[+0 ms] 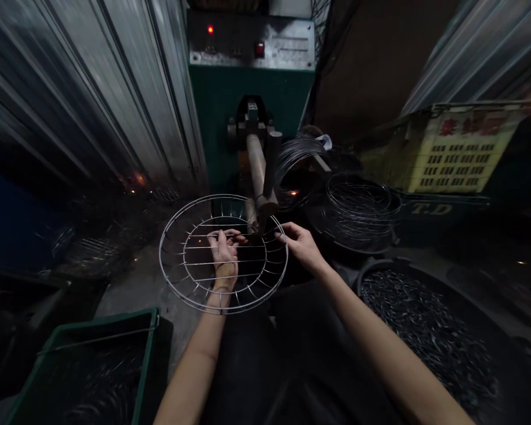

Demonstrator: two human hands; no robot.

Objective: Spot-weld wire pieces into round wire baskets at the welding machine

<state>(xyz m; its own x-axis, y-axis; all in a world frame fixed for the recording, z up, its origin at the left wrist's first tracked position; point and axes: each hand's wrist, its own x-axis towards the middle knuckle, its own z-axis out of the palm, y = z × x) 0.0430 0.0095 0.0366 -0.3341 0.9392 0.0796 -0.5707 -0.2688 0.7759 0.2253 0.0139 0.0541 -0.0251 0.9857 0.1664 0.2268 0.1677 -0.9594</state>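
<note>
A round wire basket [225, 263], with a double outer rim, a smaller inner ring and parallel cross wires, sits in front of a spot welder [252, 79]. Its right rear edge is at the welder's electrode arms [265, 203]. My left hand [225, 251] reaches up beneath the basket, the wires passing over my wrist, with its fingers curled at the cross wires. My right hand [301, 245] is at the rim's right side near the electrode tip, thumb and fingers pinched together. Whether they grip the rim or a small piece is unclear.
Wire rings [358, 203] are stacked right of the welder. A large dark tub [365, 273] of small bent metal pieces stands at the right. A yellow crate [462, 156] is behind it. A green crate [148, 354] stands lower left, beside corrugated metal sheeting [115, 77].
</note>
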